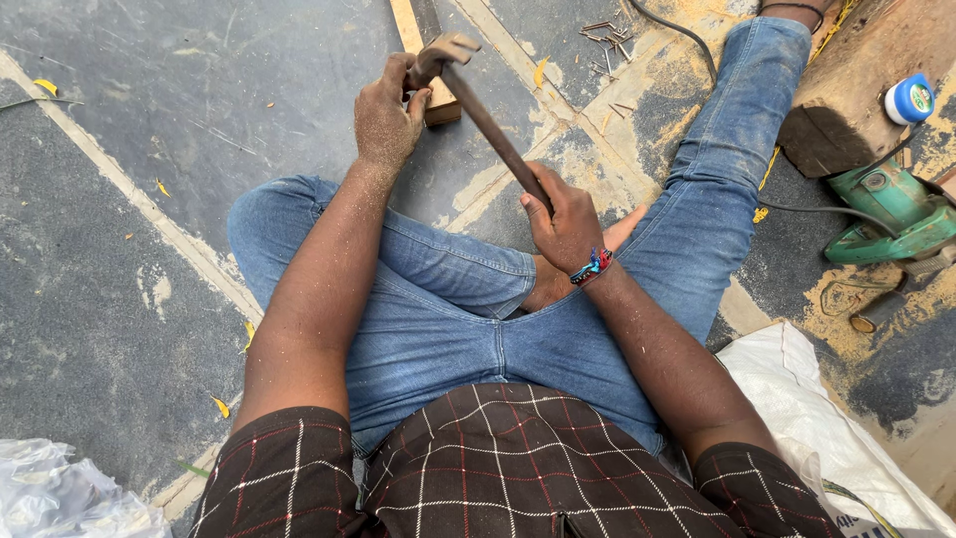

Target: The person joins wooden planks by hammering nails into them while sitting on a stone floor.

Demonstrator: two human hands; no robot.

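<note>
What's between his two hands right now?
In the head view, only the hammer: its shaft runs from the left hand near the head to the right hand on the handle, above bare floor.

A green power tool (891,214) is seen lying on the floor (110,259) at the right edge, its black cord (677,30) trailing toward the top; a blue-and-white round container (908,100) is set on a wooden block (846,90) just above it; loose nails (607,40) are scattered near the top; a white sack (807,399) is laid at the lower right; crumpled clear plastic (60,493) is found at the lower left.
</note>
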